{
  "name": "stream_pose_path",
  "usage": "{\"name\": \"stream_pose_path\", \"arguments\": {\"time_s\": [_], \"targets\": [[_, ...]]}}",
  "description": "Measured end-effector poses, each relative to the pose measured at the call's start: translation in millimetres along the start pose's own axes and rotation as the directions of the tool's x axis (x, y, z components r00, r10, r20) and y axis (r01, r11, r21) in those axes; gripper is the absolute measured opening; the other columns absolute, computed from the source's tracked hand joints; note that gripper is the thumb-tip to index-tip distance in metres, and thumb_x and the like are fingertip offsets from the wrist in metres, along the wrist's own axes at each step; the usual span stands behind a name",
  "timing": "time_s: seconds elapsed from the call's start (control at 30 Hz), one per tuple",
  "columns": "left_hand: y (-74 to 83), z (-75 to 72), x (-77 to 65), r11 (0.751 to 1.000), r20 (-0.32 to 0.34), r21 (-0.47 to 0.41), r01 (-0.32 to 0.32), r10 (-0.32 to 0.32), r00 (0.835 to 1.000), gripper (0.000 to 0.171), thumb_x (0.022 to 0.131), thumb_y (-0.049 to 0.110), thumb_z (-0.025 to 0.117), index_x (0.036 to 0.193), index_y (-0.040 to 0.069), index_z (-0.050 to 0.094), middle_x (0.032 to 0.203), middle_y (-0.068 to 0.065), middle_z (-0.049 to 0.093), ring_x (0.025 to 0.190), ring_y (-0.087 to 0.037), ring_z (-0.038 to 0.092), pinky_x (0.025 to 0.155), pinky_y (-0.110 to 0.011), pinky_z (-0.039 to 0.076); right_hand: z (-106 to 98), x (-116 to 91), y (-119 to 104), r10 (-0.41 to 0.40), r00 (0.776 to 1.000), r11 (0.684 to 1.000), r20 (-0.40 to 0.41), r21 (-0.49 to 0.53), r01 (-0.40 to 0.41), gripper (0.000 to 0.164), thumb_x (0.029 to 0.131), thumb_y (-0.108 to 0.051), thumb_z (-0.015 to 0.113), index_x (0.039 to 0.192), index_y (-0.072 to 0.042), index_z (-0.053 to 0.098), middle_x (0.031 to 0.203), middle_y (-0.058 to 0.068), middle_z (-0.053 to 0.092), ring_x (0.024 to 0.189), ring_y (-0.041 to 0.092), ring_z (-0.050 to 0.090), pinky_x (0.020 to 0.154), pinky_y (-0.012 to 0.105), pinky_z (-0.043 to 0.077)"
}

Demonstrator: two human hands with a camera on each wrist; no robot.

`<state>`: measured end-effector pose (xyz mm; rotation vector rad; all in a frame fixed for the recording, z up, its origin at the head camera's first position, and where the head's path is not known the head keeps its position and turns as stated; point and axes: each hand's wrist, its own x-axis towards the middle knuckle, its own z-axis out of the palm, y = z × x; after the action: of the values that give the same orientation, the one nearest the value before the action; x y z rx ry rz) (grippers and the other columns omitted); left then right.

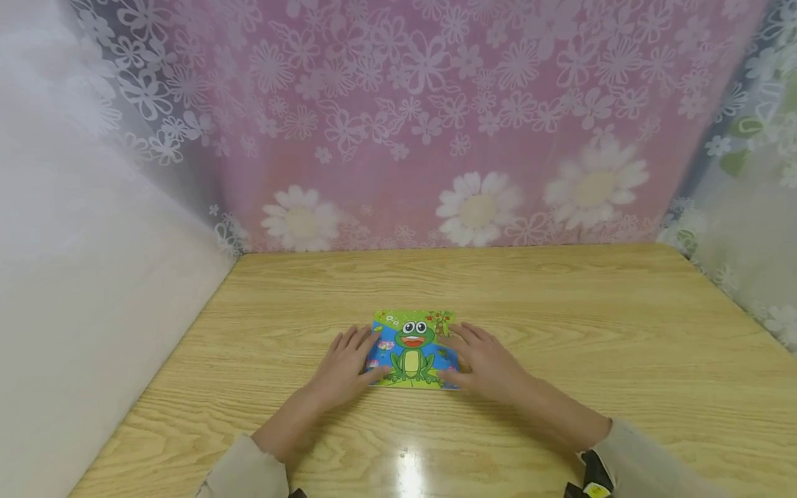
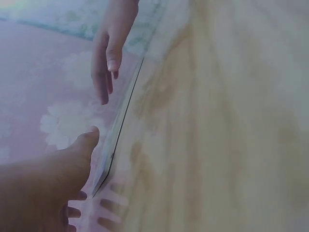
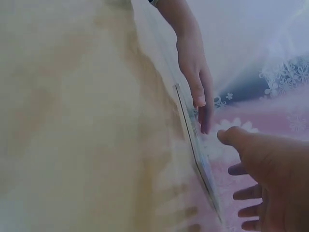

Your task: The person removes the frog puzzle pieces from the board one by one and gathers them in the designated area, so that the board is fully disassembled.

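Observation:
A flat, thin board (image 1: 414, 351) bearing a cartoon green frog lies on the wooden table between my two hands. My left hand (image 1: 345, 363) is at its left side, thumb by the lower corner and fingers spread along the edge. On the right side, my right hand (image 1: 488, 363) reaches over the border with fingers extended, overlapping the picture. The left wrist view gives the board's near edge (image 2: 113, 145) as a pale strip with a dark line. That layered edge (image 3: 193, 140) also shows in the right wrist view, with both thumbs above it.
Wood-grain tabletop (image 1: 560, 311) surrounds the board. A pink floral curtain (image 1: 386, 138) stands along the table's back edge, with a white sheet (image 1: 106, 263) on the left and a floral one (image 1: 753, 207) on the right. Light glares off the near tabletop.

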<state>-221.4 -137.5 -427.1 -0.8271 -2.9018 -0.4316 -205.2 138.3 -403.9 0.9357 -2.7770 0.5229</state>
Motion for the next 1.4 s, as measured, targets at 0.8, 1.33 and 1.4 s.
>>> {"name": "stream_pose_path", "arguments": {"time_s": [0.8, 1.33, 1.4], "targets": [[-3.8, -5.8, 19.5, 0.996, 0.074, -0.049, 0.073, -0.07, 0.995, 0.083, 0.087, 0.056, 0.051, 0.143, 0.0, 0.028, 0.146, -0.018, 0.025, 0.134, -0.037, 0.014, 0.106, -0.051, 0.012, 39.1, 115.4, 1.1, 0.025, 0.999, 0.998, 0.035, 0.062, -0.027, 0.028, 0.085, -0.029, 0.067, 0.107, -0.012, 0.066, 0.103, 0.003, 0.056, 0.097, 0.022, 0.05, 0.087, 0.037, 0.042], [-5.7, -2.6, 19.8, 0.989, 0.095, -0.069, 0.133, -0.126, 0.987, 0.083, 0.085, 0.06, 0.051, 0.145, 0.006, 0.028, 0.147, -0.021, 0.02, 0.132, -0.048, 0.005, 0.098, -0.066, 0.005, 54.5, 121.5, -9.9, 0.117, 0.989, 0.993, -0.084, 0.031, -0.115, 0.016, 0.084, -0.025, 0.063, 0.091, -0.01, 0.062, 0.089, 0.001, 0.051, 0.084, 0.02, 0.045, 0.077, 0.033, 0.04], [-5.5, -2.8, 19.7, 0.989, 0.099, -0.07, 0.133, -0.126, 0.987, 0.083, 0.086, 0.059, 0.05, 0.145, 0.006, 0.028, 0.147, -0.021, 0.019, 0.132, -0.048, 0.005, 0.098, -0.066, 0.004, 54.5, 121.2, -9.7, 0.115, 0.989, 0.993, -0.088, 0.043, -0.112, 0.016, 0.084, -0.024, 0.063, 0.091, -0.01, 0.062, 0.088, 0.001, 0.05, 0.083, 0.019, 0.044, 0.076, 0.033, 0.04]]}}
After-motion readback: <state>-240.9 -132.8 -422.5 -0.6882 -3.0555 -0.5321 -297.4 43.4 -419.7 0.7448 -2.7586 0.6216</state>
